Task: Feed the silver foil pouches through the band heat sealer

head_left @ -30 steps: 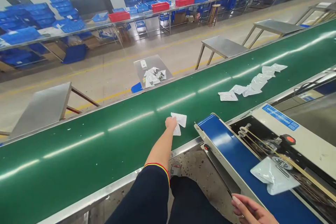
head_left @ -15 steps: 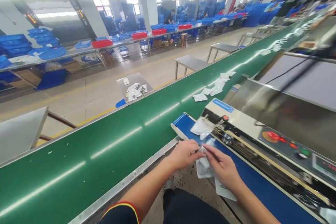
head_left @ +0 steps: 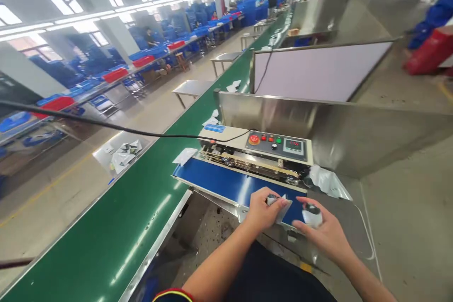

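My left hand (head_left: pixel 264 210) is closed on a small white pouch (head_left: pixel 284 210), its fingers pinching near the top, above the near edge of the blue conveyor belt (head_left: pixel 226 183). To its right, my right hand (head_left: pixel 327 231) curls around another white pouch (head_left: pixel 312 217) with a dark top edge, thumb and fingers spread around it. Behind both hands stands a band sealing machine (head_left: pixel 244 144) with red and green buttons and a lit display. A white pouch (head_left: pixel 185 156) lies at the blue belt's left end, beside the green conveyor (head_left: pixel 141 212).
A silvery bag (head_left: pixel 331 181) lies on the metal surface right of the machine. Upright metal panels (head_left: pixel 318 127) stand behind it. A black cable (head_left: pixel 141 131) crosses the view. More pouches (head_left: pixel 123 155) sit on a small table (head_left: pixel 102 151) beyond the green conveyor.
My view has swung to the right. My hands, earlier together on one pouch near the blue belt's left end, are now apart at its right end, each with a pouch.
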The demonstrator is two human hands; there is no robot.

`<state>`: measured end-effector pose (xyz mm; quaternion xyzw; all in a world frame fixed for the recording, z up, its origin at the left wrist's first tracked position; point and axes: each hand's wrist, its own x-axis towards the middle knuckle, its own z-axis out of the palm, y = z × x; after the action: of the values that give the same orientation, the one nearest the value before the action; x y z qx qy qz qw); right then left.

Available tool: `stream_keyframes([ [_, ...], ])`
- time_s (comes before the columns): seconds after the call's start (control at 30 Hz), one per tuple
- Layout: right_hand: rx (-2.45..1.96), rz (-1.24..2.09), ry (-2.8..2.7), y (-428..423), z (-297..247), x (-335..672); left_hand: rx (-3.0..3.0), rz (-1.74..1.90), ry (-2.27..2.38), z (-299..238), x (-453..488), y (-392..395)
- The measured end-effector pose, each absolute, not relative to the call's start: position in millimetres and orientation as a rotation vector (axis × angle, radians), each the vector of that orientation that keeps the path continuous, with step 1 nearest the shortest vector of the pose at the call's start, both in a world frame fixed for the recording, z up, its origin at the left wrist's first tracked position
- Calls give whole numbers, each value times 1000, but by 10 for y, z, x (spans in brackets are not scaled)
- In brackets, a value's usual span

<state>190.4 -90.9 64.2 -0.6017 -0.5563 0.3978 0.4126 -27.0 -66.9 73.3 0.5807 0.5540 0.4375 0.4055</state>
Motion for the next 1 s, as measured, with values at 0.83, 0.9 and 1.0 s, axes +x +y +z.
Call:
stream_keyframes([
  [0.83, -1898, 1525, -544, -17, 266, 2544, 646, 1001, 1444, -166, 673, -72],
  [0.9, -1887, 1553, -561, 26, 275, 2446, 664, 1026, 1432, -124, 504, -73],
  [1.0, -1918, 1494, -603, -58, 295, 2403, 848, 1143, 1553, 26, 240, -163],
])
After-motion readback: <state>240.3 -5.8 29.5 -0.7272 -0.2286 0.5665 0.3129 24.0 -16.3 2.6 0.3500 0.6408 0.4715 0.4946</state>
